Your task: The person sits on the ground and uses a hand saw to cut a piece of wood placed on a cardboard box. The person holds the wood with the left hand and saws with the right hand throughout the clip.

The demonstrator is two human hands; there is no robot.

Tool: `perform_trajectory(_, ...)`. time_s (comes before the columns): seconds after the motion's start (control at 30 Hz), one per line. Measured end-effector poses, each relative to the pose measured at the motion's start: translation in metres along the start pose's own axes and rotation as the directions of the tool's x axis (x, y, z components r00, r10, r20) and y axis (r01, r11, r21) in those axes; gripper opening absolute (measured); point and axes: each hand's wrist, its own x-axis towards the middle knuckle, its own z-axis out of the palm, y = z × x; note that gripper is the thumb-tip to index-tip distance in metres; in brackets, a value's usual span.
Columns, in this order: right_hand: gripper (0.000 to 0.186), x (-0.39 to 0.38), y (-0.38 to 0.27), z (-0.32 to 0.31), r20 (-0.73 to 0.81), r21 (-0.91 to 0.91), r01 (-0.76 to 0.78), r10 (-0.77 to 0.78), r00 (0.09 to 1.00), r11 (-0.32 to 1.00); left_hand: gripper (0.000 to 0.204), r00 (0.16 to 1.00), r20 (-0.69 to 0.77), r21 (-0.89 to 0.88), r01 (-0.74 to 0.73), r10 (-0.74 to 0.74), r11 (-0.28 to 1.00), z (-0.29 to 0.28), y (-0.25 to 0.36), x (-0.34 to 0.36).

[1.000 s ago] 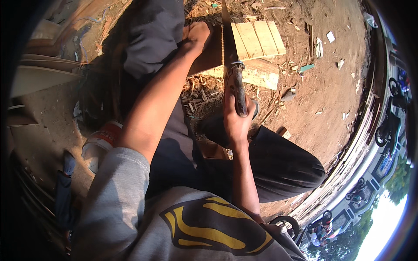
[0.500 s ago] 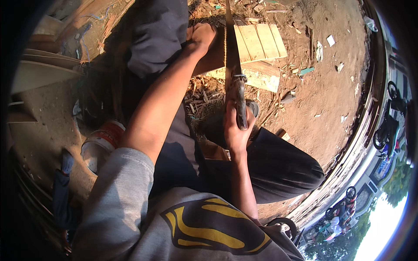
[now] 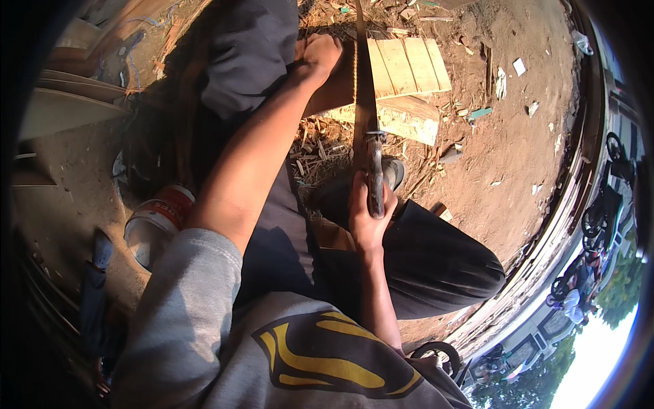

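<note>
My right hand (image 3: 370, 215) is closed around the dark, worn handle of a handsaw (image 3: 366, 102). The blade points away from me and crosses a wooden board (image 3: 412, 66). Right of the blade the board is pale and sunlit, with several lines across it; left of it the wood is in shadow. My left hand (image 3: 320, 56) is closed at the shaded part of the board, beside my leg, with its fingertips hidden. Below the board lies another pale piece of wood (image 3: 412, 121).
Wood chips (image 3: 317, 146) litter the dirt ground under the board. A white and red bucket (image 3: 155, 221) stands to the left, near several stacked boards (image 3: 75, 102). At far left another person's leg (image 3: 95, 293) shows. Motorbikes (image 3: 599, 215) are along the road at right.
The handsaw and my right hand have drawn back toward me, and the blade has slid along the board. My left hand stays nearly where it was.
</note>
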Motion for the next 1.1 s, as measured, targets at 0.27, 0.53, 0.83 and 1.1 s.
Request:
perform_trajectory(0.27, 0.011, 0.036, -0.012, 0.015, -0.028, 0.094, -0.043, 0.045, 0.999, 0.995, 0.036, 0.941, -0.006, 0.114, -0.336, 0.339, 0.935, 0.003, -0.013, 0.007)
perform_trajectory(0.53, 0.022, -0.028, 0.011, -0.014, -0.031, -0.128, 0.111, -0.116, 0.993, 0.986, 0.010, 0.994, -0.103, -0.444, -0.065, 0.021, 0.894, 0.008, 0.012, 0.013)
perform_trajectory(0.83, 0.015, 0.041, -0.020, 0.022, -0.104, 0.003, 0.124, -0.123, 0.987, 0.992, 0.016, 0.935, 0.046, -0.107, -0.346, 0.352, 0.932, -0.012, -0.001, 0.013)
perform_trajectory(1.1, 0.016, -0.020, 0.002, -0.005, -0.032, -0.099, 0.108, -0.111, 0.993, 0.989, 0.017, 0.971, 0.021, -0.162, -0.232, 0.238, 0.959, 0.007, 0.015, 0.015)
